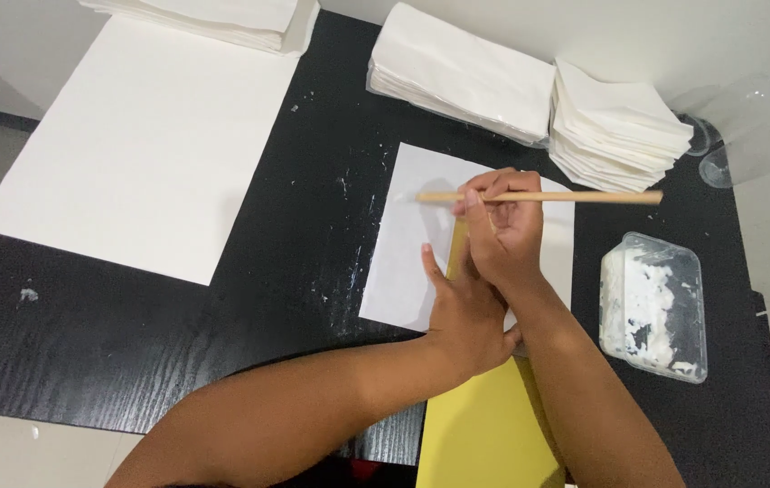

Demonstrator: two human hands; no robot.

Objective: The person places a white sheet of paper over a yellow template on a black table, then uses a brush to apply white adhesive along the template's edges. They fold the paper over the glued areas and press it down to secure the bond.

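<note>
A white sheet lies flat on the black table at centre frame, with a yellow sheet running from the bottom edge up under both hands, so that only a narrow yellow strip shows between the fingers. Judged from the layout, work on this piece appears to be mid-way: the yellow sheet is placed against the white one, white smears mark the table beside it, and the clear plastic tub at right holds white paste that looks largely used; how much of the joint is finished cannot be told, since the hands cover it. Unused stock remains: a large white sheet at upper left, a flat pile and a stack of smaller squares along the top. Right hand: fingers curled closed round a thin wooden stick, which lies horizontal across the top of the white sheet. Left hand: flat, palm down, fingers extended and unclenched, pressing on the sheets and grasping nothing; its forearm crosses in from lower left, under the right wrist.
</note>
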